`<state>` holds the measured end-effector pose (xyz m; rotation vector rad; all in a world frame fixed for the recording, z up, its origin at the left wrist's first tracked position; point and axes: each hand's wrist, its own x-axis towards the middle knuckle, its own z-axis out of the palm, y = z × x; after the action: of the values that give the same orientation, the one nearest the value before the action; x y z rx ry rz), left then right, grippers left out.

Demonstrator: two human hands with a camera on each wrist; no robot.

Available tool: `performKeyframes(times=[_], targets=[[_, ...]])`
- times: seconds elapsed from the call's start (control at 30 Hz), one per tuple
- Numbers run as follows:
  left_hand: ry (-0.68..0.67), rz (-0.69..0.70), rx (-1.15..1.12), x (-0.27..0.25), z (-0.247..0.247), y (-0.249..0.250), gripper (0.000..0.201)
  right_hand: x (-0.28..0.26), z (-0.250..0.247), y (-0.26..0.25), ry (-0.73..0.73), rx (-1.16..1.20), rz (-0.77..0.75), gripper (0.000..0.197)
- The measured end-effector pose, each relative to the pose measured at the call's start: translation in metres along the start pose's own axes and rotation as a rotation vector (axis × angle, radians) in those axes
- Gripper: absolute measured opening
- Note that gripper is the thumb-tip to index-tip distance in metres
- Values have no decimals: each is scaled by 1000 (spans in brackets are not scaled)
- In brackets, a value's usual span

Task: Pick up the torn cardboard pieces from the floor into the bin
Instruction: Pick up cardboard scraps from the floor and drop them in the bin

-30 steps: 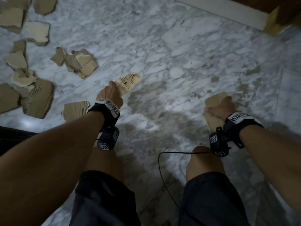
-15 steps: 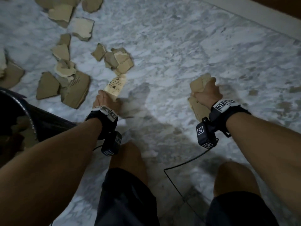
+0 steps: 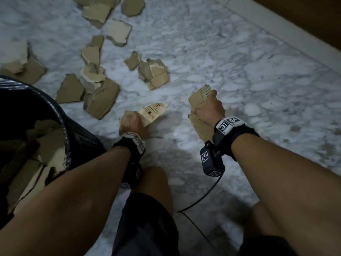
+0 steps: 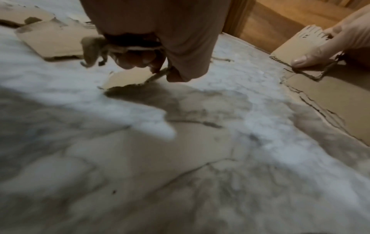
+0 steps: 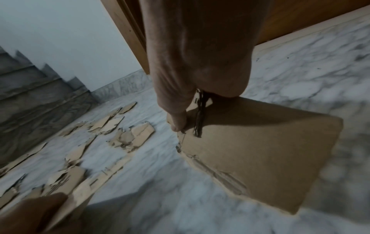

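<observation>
My left hand [image 3: 132, 122] grips a pale printed cardboard piece [image 3: 152, 112] above the marble floor; in the left wrist view that hand [image 4: 152, 63] pinches the cardboard piece [image 4: 128, 78]. Brown cardboard pieces [image 3: 198, 97] are clutched in my right hand [image 3: 208, 106], and the right wrist view shows a large flat cardboard piece [image 5: 260, 150] hanging below that hand [image 5: 180, 123]. The dark mesh bin [image 3: 79, 137] stands at the left, beside my left forearm, with torn cardboard [image 3: 49, 141] inside. Several loose pieces [image 3: 155, 72] lie on the floor beyond both hands.
More torn pieces [image 3: 101, 97] are scattered left of centre, near the bin. A white baseboard [image 3: 276, 34] and a wooden door run along the upper right. A black cable [image 3: 203, 198] hangs from my right wrist over the floor. My knees are below the hands.
The view has swung left, bringing the bin into sight. Both hands, each still holding cardboard, have moved left, nearer the bin and the scattered pieces.
</observation>
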<state>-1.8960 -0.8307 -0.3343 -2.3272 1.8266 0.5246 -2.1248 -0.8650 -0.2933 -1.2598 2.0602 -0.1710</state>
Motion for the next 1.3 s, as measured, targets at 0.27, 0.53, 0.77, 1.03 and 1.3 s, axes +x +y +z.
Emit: performKeyframes(times=[0.27,0.53,0.77,1.03,1.3], targets=[[112,36,-238,-27,-119,39,31,-60,-59,-54,33,155,-112,51],[381,27,-297,-90,-249,-18,33,-149,-101,-167,142,384,-402,46],[379,-136,-283,-140,-274,-133,33,-234,-47,-242,85,365,-577,50],[75,-359,-191,-152,-248,-212,75,-261,27,-272,-164,115,-594,59],[263,-130,-155,-116,-285,-176,65,-199,-37,-264,-6,-15,-593,26]])
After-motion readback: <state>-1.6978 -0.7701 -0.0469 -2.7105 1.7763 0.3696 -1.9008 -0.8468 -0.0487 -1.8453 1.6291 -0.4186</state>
